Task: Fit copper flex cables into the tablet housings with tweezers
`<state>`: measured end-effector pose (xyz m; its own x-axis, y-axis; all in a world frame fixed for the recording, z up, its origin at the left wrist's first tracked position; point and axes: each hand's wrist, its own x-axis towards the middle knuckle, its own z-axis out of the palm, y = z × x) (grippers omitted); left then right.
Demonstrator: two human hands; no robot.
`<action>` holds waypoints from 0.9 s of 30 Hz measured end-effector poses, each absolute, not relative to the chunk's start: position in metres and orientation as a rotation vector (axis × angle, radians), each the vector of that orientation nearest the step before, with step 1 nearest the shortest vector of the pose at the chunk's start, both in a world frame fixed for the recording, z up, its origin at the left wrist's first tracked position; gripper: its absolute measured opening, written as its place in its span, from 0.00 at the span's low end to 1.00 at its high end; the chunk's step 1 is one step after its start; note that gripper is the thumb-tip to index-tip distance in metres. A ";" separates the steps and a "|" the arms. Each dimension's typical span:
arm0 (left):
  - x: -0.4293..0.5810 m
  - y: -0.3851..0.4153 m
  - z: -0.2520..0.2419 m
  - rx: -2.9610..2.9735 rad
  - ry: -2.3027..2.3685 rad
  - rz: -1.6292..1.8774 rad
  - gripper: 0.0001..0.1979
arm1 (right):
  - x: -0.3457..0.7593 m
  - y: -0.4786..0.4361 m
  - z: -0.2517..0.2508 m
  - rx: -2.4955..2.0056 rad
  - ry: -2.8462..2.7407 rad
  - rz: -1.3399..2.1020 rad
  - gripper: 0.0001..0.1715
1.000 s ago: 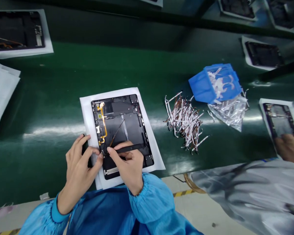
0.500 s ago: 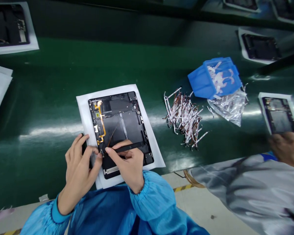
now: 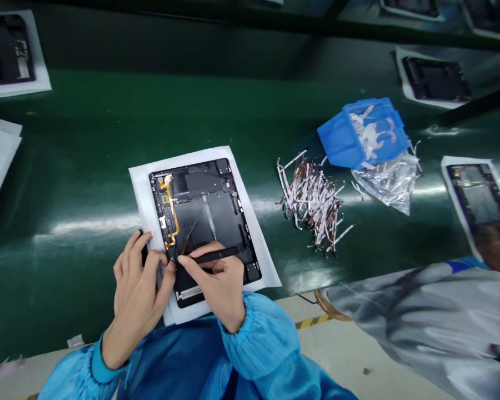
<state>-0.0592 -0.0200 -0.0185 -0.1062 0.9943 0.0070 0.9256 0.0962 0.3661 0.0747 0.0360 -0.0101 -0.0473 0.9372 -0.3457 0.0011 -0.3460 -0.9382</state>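
Observation:
An opened black tablet point(image 3: 208, 216) lies on a white sheet point(image 3: 144, 183) on the green belt, with an orange flex cable point(image 3: 171, 211) down its left side. My right hand point(image 3: 214, 286) is closed on a black stick tool point(image 3: 216, 256), whose tip points left at the tablet's lower left edge. My left hand point(image 3: 139, 289) rests on the sheet beside that spot, thumb and forefinger pinched at the tablet's edge next to the tool tip. Whatever they pinch is too small to make out.
A pile of thin flex strips point(image 3: 314, 203) lies right of the tablet, with a tipped blue bin point(image 3: 360, 133) and a clear bag point(image 3: 389, 180) behind it. Other open tablets point(image 3: 477, 194) sit on sheets around the belt. A co-worker's hand point(image 3: 498, 244) and grey sleeve point(image 3: 420, 322) are at right.
My hands have stayed at the tablet's lower left edge. The view has shifted slightly, and the co-worker's hand at right has moved a little against the neighbouring tablet.

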 end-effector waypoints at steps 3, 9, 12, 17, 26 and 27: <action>-0.060 -0.020 -0.018 1.922 2.115 0.392 0.06 | 0.075 0.035 -0.011 -1.435 -1.071 1.480 0.07; -0.061 -0.021 -0.017 1.905 2.102 0.361 0.05 | 0.076 0.033 -0.011 -1.429 -1.139 1.371 0.07; -0.061 -0.021 -0.017 1.901 2.103 0.390 0.05 | 0.077 0.034 -0.011 -1.423 -1.162 1.354 0.07; -0.060 -0.021 -0.017 1.878 2.109 0.415 0.04 | 0.078 0.036 -0.010 -1.394 -1.189 1.366 0.07; -0.064 -0.020 -0.019 1.738 2.082 0.691 0.04 | 0.080 0.034 -0.012 -1.400 -1.283 1.305 0.07; -0.065 -0.023 -0.018 1.680 2.097 0.767 0.04 | 0.080 0.034 -0.011 -1.406 -1.275 1.309 0.07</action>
<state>-0.0648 -0.0225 -0.0179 -0.2388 0.9689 0.0649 0.7820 0.1523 0.6044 0.0799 0.0337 -0.0115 -0.0494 0.9846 -0.1677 0.1419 -0.1593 -0.9770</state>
